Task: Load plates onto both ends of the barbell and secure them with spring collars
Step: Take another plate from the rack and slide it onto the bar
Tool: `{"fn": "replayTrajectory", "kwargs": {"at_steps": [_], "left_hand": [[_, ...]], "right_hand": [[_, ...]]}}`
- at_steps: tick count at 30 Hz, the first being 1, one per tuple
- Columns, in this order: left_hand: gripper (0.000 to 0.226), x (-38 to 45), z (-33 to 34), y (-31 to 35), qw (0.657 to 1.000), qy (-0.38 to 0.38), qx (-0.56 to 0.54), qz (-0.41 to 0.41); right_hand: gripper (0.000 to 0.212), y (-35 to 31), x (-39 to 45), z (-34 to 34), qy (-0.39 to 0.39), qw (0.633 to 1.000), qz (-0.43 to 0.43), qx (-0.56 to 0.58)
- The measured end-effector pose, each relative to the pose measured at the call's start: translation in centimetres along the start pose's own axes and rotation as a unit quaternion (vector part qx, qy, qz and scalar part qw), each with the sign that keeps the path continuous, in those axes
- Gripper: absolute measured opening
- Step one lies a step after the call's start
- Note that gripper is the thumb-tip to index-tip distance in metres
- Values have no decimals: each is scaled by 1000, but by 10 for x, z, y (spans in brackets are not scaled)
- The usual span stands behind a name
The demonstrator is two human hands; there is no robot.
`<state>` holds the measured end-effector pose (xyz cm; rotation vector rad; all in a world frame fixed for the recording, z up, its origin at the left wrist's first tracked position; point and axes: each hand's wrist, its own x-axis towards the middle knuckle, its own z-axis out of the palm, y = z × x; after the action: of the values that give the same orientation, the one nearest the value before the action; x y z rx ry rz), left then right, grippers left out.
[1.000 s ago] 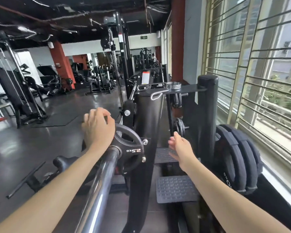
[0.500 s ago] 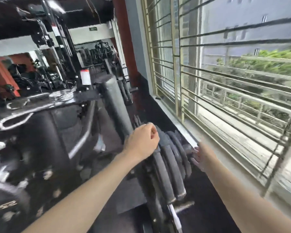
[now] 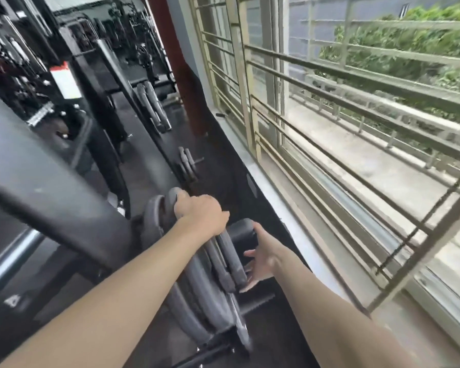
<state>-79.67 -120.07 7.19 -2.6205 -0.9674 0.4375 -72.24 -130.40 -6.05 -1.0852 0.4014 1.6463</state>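
Observation:
Several dark grey rubber plates (image 3: 210, 282) stand side by side on a low storage peg (image 3: 260, 301) beside the rack. My left hand (image 3: 199, 213) grips the top rim of one plate in this stack, fingers curled over its edge. My right hand (image 3: 260, 258) is open with spread fingers, and its fingertips touch the side of the outermost plate. A shiny bar (image 3: 11, 261) that may be the barbell shows at the lower left, blurred, behind a thick black rack beam (image 3: 51, 187). No spring collar can be made out.
A barred window (image 3: 343, 128) and its sill (image 3: 290, 208) run along the right, close to the stack. Further along the rack are more stored plates (image 3: 154, 107) and small plates (image 3: 187, 163). A dark floor strip lies between rack and wall.
The view swung right and down from the barbell end to the stored plates. My left hand left the 2.5 kg plate and took the stack's rim; my right hand reached the outer plate.

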Motion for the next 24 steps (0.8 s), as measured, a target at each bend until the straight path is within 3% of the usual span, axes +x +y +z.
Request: {"fn": "replayTrajectory", "kwargs": {"at_steps": [5,9,12,15,17,20,24], "left_hand": [[26,11,-4,11,992,-35,-109,-53],[35,17,-5,23,976,-25,-210,-59],[43,20,-10,44,959,-2,-284,-14],[59,16,-18,68,939,15,-337,65],[58,13,-26,78,925,37,-367,87],[48,-1,-47,77,909,64,-395,114],[51,-31,-74,48,892,91,-432,101]], "right_hand": [[134,-4,8,-11,5,1000,6,-2],[135,-14,4,-17,75,995,4,-60],[111,-22,1,-25,119,988,-22,-98],[94,-24,-6,-46,149,979,-109,-87],[97,-28,-20,-57,148,975,-153,-60],[82,-34,-48,-58,131,968,-209,-41],[90,-36,-77,-34,132,941,-311,-26]]}}
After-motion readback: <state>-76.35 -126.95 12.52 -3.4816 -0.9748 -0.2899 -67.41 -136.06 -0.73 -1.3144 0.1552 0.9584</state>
